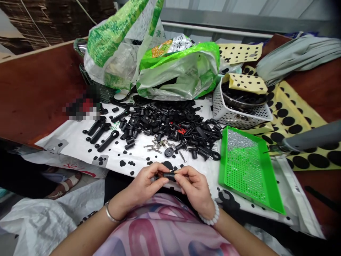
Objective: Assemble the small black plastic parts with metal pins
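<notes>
Near the table's front edge, my left hand [150, 181] and my right hand [191, 183] meet around a small black plastic cylinder [169, 175]. Each hand pinches one end of it between thumb and fingers; the fingertips hide the ends. Just beyond my hands spreads a pile of black plastic parts [160, 119], with small metal clips [156, 146] and a round black disc [168, 152] at its near side. Several long black handles [108, 141] lie at the pile's left.
To the right is a green perforated tray [270, 181] of small silvery pieces. A grey screwdriver-like tool [314, 137] reaches in above it. Behind stand a white basket [239, 115] and plastic bags [178, 80]. Sheets of black round stickers [301, 121] lie far right.
</notes>
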{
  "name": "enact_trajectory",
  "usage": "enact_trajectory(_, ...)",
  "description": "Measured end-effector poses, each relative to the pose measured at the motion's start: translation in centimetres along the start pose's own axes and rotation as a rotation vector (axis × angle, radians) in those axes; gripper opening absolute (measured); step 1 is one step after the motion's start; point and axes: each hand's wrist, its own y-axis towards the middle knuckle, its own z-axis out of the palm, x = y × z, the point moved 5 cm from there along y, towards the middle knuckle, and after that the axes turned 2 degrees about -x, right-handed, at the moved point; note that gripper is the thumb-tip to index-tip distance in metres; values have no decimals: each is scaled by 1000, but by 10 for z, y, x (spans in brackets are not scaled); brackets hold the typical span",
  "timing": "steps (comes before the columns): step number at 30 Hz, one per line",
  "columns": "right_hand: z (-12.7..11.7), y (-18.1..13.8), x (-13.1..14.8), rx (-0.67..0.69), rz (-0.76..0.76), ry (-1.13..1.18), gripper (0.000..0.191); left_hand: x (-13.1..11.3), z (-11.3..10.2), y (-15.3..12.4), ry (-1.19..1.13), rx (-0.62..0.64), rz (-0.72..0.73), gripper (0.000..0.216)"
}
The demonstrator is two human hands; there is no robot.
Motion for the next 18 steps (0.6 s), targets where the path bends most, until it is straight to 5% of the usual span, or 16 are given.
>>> enact_trajectory(9, 12, -4, 35, 15, -611, -417, 7, -10, -6, -7, 509, -58, 355, 28)
enact_trajectory(18, 20, -4, 30, -6, -684, -420, 8, -14, -11, -13, 569, -216, 475, 26)
